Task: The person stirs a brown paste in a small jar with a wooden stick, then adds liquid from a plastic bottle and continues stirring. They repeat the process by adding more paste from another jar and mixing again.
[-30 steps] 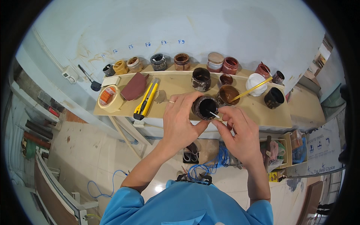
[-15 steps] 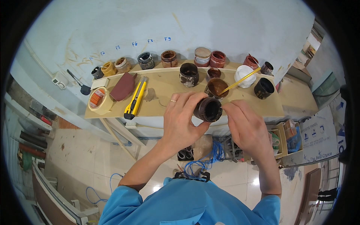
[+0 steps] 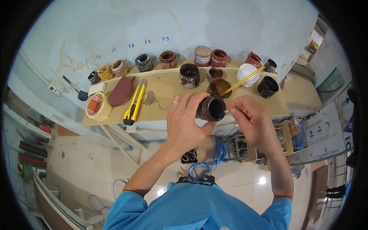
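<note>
My left hand (image 3: 188, 119) is wrapped round a dark brown jar (image 3: 207, 109), tilted so its black-stained mouth faces right and toward me. Between thumb and fingers of my right hand (image 3: 247, 119) is pinched a thin, pale stick (image 3: 225, 112). Its far end reaches into the jar's mouth. Just beyond the jar stands a cup of brown liquid (image 3: 220, 87), with a yellow-handled brush (image 3: 245, 80) leaning in it. Left of that cup is a paint-smeared dark cup (image 3: 189, 75). A black cup (image 3: 268, 87) and a white rounded object (image 3: 248, 74) stand to the right.
On the tan shelf (image 3: 161, 111) lie a yellow utility knife (image 3: 135, 102), a dark red pouch-like piece (image 3: 121, 91) and a tape roll (image 3: 98, 105). Several paint jars (image 3: 168, 59) line the wall. Below are tangled blue cords (image 3: 209, 165) and a wooden box (image 3: 285, 140).
My right hand has drawn slightly right and back from the jar's mouth, so the pale stick now shows. The jar is still in my left hand, its mouth turned a little more toward view.
</note>
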Demonstrator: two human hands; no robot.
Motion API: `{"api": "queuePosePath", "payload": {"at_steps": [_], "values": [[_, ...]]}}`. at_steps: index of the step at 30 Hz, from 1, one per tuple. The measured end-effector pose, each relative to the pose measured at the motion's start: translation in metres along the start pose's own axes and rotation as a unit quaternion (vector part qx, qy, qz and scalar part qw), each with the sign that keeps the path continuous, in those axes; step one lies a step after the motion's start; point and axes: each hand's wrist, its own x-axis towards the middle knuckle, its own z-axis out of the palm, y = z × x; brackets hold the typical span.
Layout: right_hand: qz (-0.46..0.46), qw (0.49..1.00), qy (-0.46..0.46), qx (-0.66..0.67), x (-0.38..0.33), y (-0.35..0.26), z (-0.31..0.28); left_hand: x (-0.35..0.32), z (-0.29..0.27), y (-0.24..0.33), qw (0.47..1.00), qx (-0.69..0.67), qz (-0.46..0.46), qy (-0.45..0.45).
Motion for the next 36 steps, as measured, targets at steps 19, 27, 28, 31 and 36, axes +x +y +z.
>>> {"api": "queuePosePath", "payload": {"at_steps": [19, 27, 28, 31, 36], "values": [[0.082, 0.976, 0.097, 0.177, 0.028, 0.021, -0.001, 0.022, 0.005, -0.011, 0.999, 0.014, -0.031, 0.038], [0.061, 0.972, 0.151, 0.167, 0.041, 0.027, -0.017, 0.039, 0.001, -0.011, 0.997, 0.025, -0.071, 0.015], [0.058, 0.973, 0.163, 0.155, 0.042, 0.028, -0.020, 0.039, 0.001, -0.013, 0.997, 0.026, -0.073, 0.015], [0.033, 0.978, 0.186, 0.091, 0.046, 0.030, -0.023, 0.037, -0.001, -0.018, 0.997, 0.030, -0.076, 0.013], [-0.042, 0.982, 0.174, -0.064, 0.047, 0.029, -0.023, 0.027, -0.005, -0.026, 0.998, 0.029, -0.054, 0.005]]}}
